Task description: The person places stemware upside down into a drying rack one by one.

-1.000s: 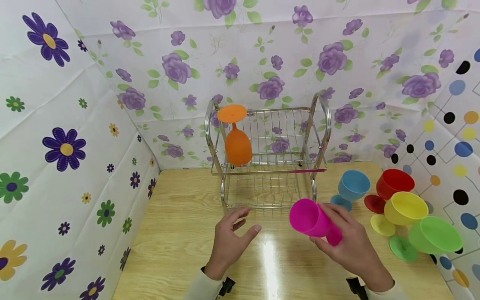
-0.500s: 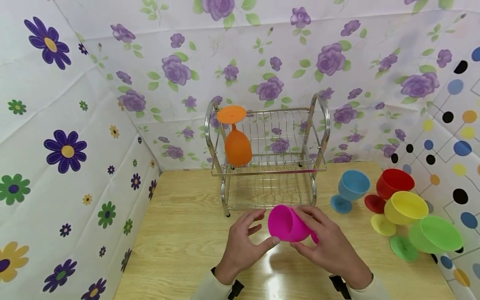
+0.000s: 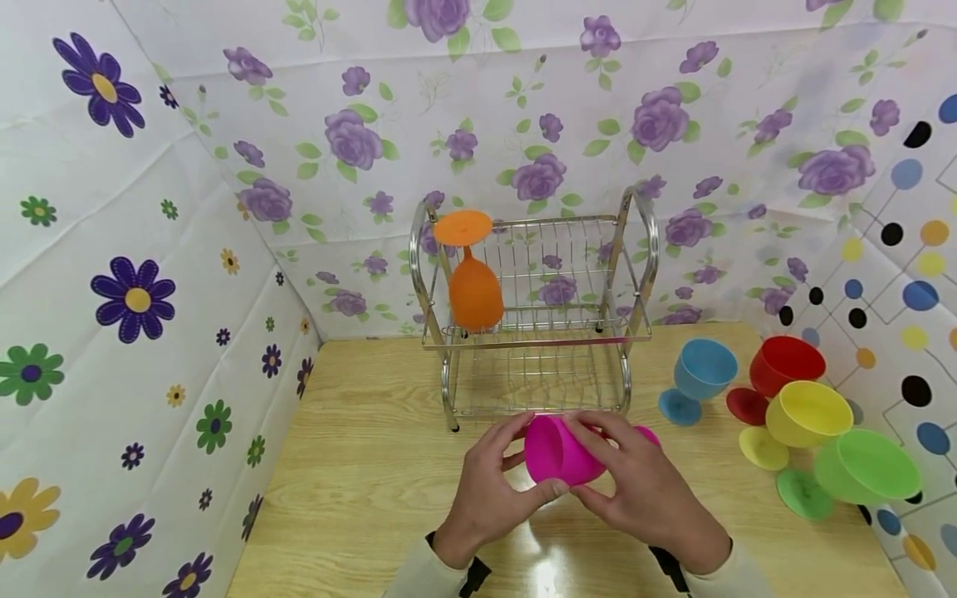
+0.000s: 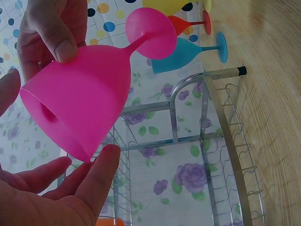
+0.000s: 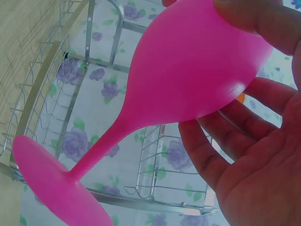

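A pink plastic goblet [image 3: 581, 467] is held in both hands just in front of the metal rack, tipped so its mouth faces left. My right hand [image 3: 646, 490] grips the bowl from the right side, with the stem and round foot [image 5: 61, 183] sticking out past it. At the mouth, my left hand [image 3: 493, 482] holds the rim between thumb and fingers; those fingertips [image 4: 109, 153] lie right at the rim's edge. An orange goblet [image 3: 476, 295] sits upside down at the left end of the rack's upper tier.
The two-tier wire rack [image 3: 538, 342] stands at the back of the wooden table [image 3: 359, 465]. To the right are a blue goblet [image 3: 705, 370], a red goblet [image 3: 787, 365], a yellow goblet [image 3: 810, 415] and a green goblet [image 3: 867, 469], all upright. Patterned cloth walls surround the table.
My right hand has carried the pink goblet leftward to the middle. My left hand has moved right and slightly up and taken hold of the rim. The other goblets have stayed put.
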Demonstrator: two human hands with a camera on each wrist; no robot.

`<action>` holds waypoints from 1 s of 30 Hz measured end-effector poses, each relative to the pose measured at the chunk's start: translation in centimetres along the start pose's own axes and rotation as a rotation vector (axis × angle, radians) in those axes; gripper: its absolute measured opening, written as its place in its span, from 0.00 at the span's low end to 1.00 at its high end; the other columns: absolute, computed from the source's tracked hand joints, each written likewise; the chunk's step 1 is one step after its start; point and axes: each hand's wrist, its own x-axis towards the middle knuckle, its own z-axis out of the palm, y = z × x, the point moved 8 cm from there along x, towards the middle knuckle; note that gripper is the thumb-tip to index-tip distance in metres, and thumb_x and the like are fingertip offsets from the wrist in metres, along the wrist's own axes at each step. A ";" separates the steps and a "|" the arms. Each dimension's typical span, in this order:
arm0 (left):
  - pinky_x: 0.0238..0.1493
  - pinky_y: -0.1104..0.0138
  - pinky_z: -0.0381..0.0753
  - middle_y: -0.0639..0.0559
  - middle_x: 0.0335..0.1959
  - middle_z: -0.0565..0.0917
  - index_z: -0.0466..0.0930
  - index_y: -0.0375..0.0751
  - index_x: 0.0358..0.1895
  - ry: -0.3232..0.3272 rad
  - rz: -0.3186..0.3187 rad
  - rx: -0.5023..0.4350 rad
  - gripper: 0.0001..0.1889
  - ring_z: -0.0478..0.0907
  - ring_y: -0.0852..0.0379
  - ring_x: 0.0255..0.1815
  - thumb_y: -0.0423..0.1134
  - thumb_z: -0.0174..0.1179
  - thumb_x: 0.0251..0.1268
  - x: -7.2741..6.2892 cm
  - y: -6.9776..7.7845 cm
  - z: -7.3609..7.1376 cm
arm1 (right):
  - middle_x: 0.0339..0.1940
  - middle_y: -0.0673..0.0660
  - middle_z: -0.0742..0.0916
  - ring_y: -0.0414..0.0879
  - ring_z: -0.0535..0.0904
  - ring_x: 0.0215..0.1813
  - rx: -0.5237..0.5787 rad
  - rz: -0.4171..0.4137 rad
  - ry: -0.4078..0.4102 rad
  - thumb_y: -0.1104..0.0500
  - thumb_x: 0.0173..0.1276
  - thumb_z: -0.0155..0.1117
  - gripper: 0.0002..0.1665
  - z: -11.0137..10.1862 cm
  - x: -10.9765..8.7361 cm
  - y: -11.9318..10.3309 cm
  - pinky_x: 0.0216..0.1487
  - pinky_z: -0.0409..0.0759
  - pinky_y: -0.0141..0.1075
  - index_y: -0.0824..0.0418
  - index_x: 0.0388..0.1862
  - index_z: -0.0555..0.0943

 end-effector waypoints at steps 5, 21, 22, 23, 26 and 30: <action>0.53 0.70 0.90 0.51 0.70 0.78 0.70 0.52 0.79 -0.039 0.003 0.010 0.44 0.80 0.52 0.67 0.53 0.79 0.59 0.0 0.2 0.3 | 0.68 0.55 0.82 0.54 0.81 0.67 -0.049 -0.050 -0.009 0.50 0.43 0.94 0.58 0.4 0.1 -0.7 0.53 0.93 0.48 0.57 0.75 0.78; 0.49 0.67 0.91 0.56 0.64 0.81 0.74 0.52 0.74 -0.022 -0.063 -0.033 0.39 0.81 0.51 0.64 0.53 0.78 0.60 -0.2 -0.1 0.3 | 0.69 0.56 0.81 0.54 0.83 0.65 -0.106 -0.057 -0.030 0.47 0.44 0.93 0.60 0.8 -0.1 -1.0 0.57 0.91 0.50 0.56 0.77 0.76; 0.49 0.67 0.91 0.57 0.64 0.81 0.74 0.53 0.73 -0.016 -0.069 -0.042 0.38 0.81 0.51 0.64 0.53 0.79 0.60 -0.2 -0.2 0.3 | 0.69 0.57 0.81 0.55 0.82 0.66 -0.097 -0.060 -0.026 0.48 0.44 0.93 0.60 0.7 -0.1 -1.0 0.57 0.91 0.50 0.56 0.78 0.76; 0.49 0.67 0.91 0.57 0.64 0.81 0.74 0.55 0.73 -0.013 -0.071 -0.047 0.38 0.81 0.51 0.64 0.53 0.79 0.60 -0.2 -0.3 0.2 | 0.70 0.57 0.81 0.55 0.82 0.66 -0.088 -0.062 -0.021 0.48 0.45 0.93 0.60 0.6 -0.1 -1.0 0.56 0.92 0.49 0.56 0.78 0.75; 0.48 0.67 0.92 0.58 0.64 0.81 0.75 0.56 0.72 0.003 -0.078 -0.061 0.37 0.82 0.51 0.63 0.52 0.79 0.59 -0.2 -0.4 0.1 | 0.72 0.57 0.80 0.55 0.80 0.68 -0.039 -0.059 0.003 0.48 0.49 0.91 0.57 0.2 -0.3 -0.9 0.55 0.92 0.48 0.56 0.78 0.75; 0.48 0.66 0.92 0.55 0.65 0.81 0.75 0.51 0.72 0.024 -0.077 -0.095 0.37 0.82 0.48 0.64 0.50 0.79 0.60 -0.2 -0.6 -0.1 | 0.72 0.56 0.80 0.53 0.79 0.70 0.064 -0.008 0.052 0.47 0.56 0.88 0.51 -0.4 -0.6 -0.5 0.58 0.90 0.37 0.56 0.76 0.76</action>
